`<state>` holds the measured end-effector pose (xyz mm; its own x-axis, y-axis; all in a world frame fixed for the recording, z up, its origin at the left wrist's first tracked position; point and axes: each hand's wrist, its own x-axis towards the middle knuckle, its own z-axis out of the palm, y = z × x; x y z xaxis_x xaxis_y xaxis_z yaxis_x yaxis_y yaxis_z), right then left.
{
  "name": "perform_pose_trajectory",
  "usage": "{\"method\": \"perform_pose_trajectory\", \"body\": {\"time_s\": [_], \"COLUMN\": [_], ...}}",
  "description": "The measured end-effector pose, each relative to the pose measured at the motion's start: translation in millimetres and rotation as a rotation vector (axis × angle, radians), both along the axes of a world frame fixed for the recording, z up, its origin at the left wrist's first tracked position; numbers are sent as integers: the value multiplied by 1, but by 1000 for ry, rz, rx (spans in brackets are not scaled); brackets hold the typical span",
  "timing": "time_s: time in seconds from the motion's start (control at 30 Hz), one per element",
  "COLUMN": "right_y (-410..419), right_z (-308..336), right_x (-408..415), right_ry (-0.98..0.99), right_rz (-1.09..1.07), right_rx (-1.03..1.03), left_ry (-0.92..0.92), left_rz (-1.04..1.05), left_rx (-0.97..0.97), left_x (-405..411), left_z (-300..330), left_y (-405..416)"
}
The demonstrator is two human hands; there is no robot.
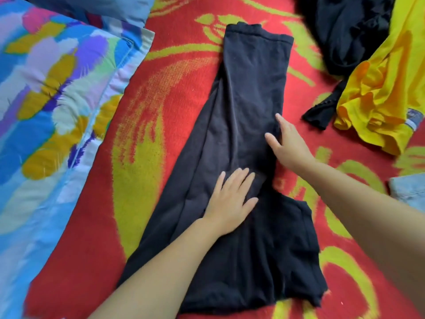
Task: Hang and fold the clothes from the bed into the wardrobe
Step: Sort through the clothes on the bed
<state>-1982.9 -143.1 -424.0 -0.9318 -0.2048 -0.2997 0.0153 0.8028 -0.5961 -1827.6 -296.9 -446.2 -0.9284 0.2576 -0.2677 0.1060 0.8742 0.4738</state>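
Head view looks down on a bed (184, 93) with a red and yellow-green blanket. Dark trousers (250, 88) lie folded lengthwise down its middle. Left hand (230, 201) presses flat on them, fingers straight and spread, gripping nothing. Right hand (287, 143) rests on their right edge, fingers straight too. A yellow shirt (386, 93) and black clothes (349, 28) lie at upper right, a patterned quilt (53, 93) at left.

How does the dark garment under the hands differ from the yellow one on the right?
The dark garment lies spread flat along the blanket, with both hands pressing on it; the yellow garment lies crumpled and untouched. The dark one is plain; the yellow one shows a label near its edge. Both rest on the blanket.
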Motion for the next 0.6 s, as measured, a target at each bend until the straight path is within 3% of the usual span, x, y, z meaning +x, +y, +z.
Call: {"method": "perform_pose_trajectory", "body": {"time_s": [0.1, 0.27, 0.43, 0.6], "right_y": [37, 86, 110, 112], "right_z": [4, 4, 1, 7], "right_x": [80, 144, 149, 164], "right_ry": [-67, -352, -507, -572], "right_rz": [21, -11, -97, 38], "right_rx": [30, 263, -120, -61], "left_ry": [60, 110, 10, -129], "left_rz": [6, -113, -215, 33], "left_rx": [-236, -296, -250, -246], "left_x": [77, 157, 186, 174], "left_z": [1, 5, 5, 22], "left_y": [-31, -10, 62, 95]}}
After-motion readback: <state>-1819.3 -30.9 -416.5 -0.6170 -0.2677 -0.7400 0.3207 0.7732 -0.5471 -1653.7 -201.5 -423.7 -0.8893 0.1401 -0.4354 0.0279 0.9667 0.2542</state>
